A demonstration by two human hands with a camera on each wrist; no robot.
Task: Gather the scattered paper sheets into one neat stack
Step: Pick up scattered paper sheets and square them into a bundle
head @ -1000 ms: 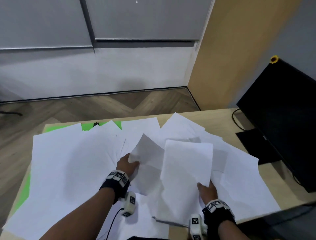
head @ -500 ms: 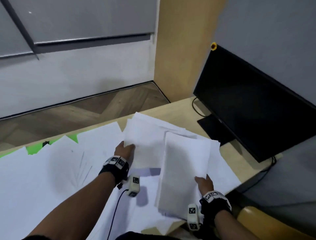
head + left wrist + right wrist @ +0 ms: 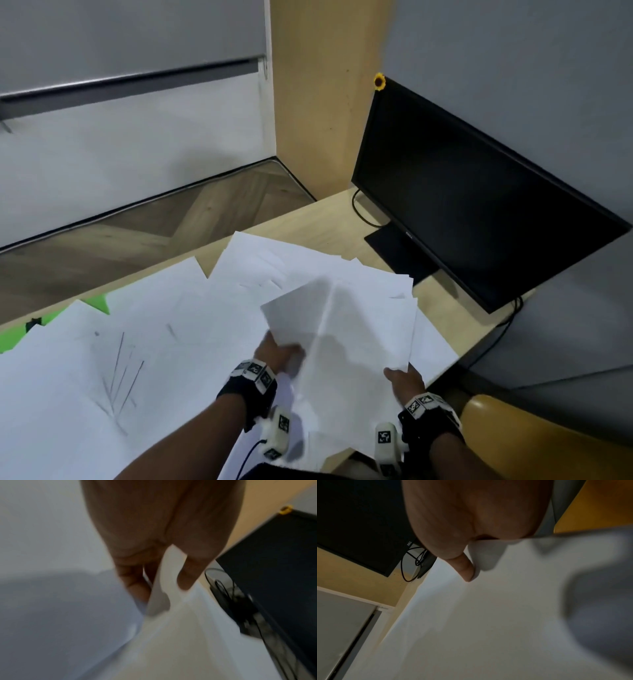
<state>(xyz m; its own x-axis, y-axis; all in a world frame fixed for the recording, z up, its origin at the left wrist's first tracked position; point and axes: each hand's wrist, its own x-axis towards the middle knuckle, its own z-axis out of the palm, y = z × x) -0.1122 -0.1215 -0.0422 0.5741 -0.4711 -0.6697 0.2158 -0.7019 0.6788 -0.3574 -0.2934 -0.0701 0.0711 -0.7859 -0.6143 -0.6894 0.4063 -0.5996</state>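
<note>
Several white paper sheets (image 3: 137,342) lie scattered over the wooden desk (image 3: 325,219). My right hand (image 3: 402,377) pinches the near right corner of a lifted bundle of sheets (image 3: 359,335); in the right wrist view the thumb (image 3: 464,568) lies on top of the bundle (image 3: 488,615). My left hand (image 3: 277,353) pinches a single sheet (image 3: 294,315) at its near edge, held up against the bundle's left side. The left wrist view shows that sheet (image 3: 163,588) between thumb and fingers.
A black monitor (image 3: 479,205) with its stand and cables stands at the desk's right rear. A yellow chair edge (image 3: 531,431) sits at the lower right. Green tape (image 3: 96,305) shows at the desk's far left edge. Wooden floor lies beyond the desk.
My view has swung further right. My left hand has lifted a sheet off the desk and brought it rightward against the bundle in my right hand.
</note>
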